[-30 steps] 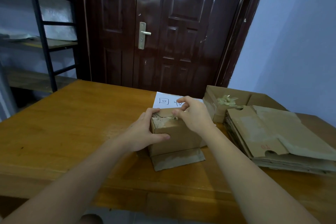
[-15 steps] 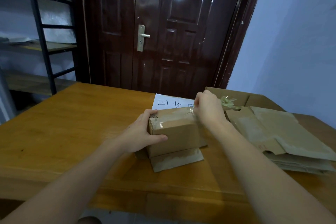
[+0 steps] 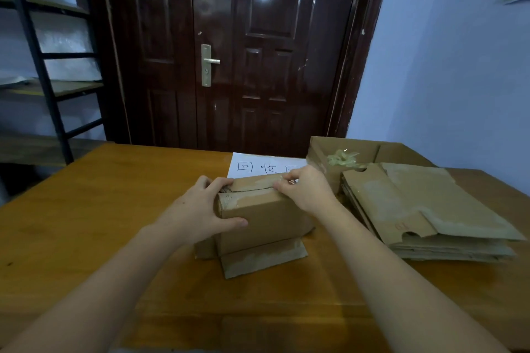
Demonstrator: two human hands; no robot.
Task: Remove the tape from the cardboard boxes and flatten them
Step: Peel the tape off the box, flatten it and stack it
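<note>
A small cardboard box [image 3: 258, 209] stands mid-surface [image 3: 86, 209], bottom flaps splayed. The left hand [image 3: 200, 209] grasps its left end, thumb on the front. The right hand's [image 3: 307, 189] fingers [image 3: 282, 186] pinch tape [image 3: 266, 179] at the top seam. Best to hold the box down firmly and peel low along the seam. Flattened boxes [image 3: 430, 203] lie stacked to the right.

Matt brown cardboard box [image 3: 263, 215] w/ glossy tape [image 3: 255, 180]; smooth wood table [image 3: 86, 209]; glossy dark door [image 3: 229, 51].
</note>
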